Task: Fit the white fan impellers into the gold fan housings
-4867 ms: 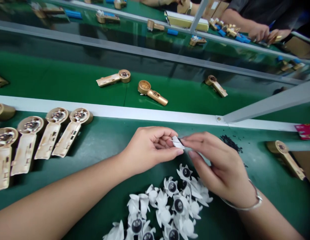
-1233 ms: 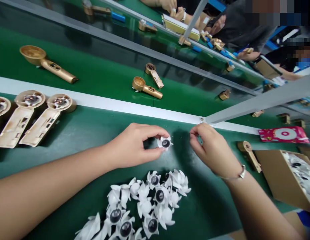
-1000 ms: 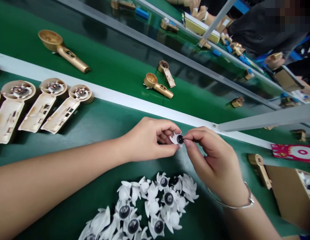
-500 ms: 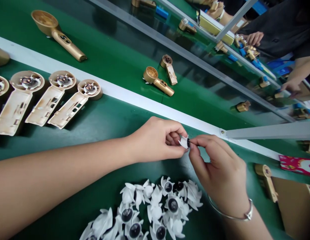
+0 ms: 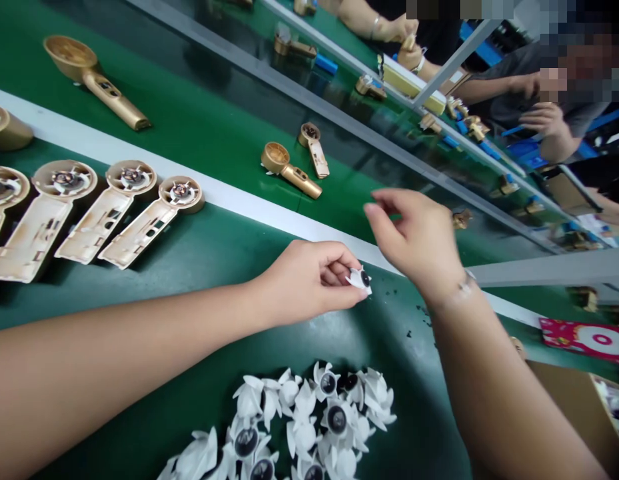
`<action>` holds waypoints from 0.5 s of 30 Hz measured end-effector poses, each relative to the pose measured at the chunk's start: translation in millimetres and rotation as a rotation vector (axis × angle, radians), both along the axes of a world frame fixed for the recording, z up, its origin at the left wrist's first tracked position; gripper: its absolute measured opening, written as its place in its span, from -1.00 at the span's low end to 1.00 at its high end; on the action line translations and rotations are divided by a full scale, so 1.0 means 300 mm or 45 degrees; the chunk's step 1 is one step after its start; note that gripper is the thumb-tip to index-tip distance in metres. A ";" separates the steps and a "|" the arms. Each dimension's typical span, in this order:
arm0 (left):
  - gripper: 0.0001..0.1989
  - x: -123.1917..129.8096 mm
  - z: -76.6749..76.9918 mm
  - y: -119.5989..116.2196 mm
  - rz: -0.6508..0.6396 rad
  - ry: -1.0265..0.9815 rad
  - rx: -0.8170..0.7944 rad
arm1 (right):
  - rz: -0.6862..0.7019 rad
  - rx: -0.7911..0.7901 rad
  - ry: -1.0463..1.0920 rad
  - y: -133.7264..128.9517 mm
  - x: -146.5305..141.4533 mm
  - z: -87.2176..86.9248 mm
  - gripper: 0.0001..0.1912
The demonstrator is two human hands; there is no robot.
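Observation:
My left hand (image 5: 309, 280) pinches a small white fan blade (image 5: 358, 280) with a dark round hub, between thumb and fingers above the green table. My right hand (image 5: 414, 230) is raised to the right of it, over the edge of the green belt. Its thumb and index finger are stretched forward with a small gap, and nothing shows between them; the hand is slightly blurred. Below my hands lies a pile of white fan blades (image 5: 304, 427), several with black hubs facing up. Tiny black bits (image 5: 409, 333) are scattered on the table near my right forearm.
Gold fan housings (image 5: 182, 191) with motors stand in a row at left. On the belt lie gold handheld fan shells (image 5: 289, 170) and a larger one (image 5: 96, 80). A cardboard box (image 5: 564, 400) and red packet (image 5: 584, 339) are at right. Co-workers' hands (image 5: 546, 120) work across the line.
My right hand has let go of the fan blade's hub and moved up and forward toward the belt. My left hand still holds the blade, its hub now more visible. The view has shifted slightly.

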State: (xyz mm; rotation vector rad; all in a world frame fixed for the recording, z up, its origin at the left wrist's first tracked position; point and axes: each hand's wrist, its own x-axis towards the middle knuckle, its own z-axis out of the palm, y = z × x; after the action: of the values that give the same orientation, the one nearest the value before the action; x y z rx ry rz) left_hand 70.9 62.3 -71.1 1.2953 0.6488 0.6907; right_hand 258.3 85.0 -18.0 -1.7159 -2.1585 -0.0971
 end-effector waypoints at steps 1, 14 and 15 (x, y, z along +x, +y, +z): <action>-0.73 -0.002 0.003 0.002 -0.011 0.006 0.003 | -0.100 -0.116 0.044 0.093 -0.018 -0.013 -0.65; -0.70 -0.028 -0.010 0.026 0.047 -0.093 -0.133 | -0.346 -0.573 0.222 0.373 -0.156 -0.057 -0.70; -0.70 -0.025 -0.014 0.029 0.072 -0.114 -0.166 | -0.354 -0.577 0.261 0.302 -0.127 -0.037 -0.70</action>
State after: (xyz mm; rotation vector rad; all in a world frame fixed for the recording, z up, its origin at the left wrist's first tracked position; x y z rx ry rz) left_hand 63.5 71.1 -75.2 1.1235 0.6488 0.7367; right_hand 220.3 175.4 -29.2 -2.1562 -1.8763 0.5097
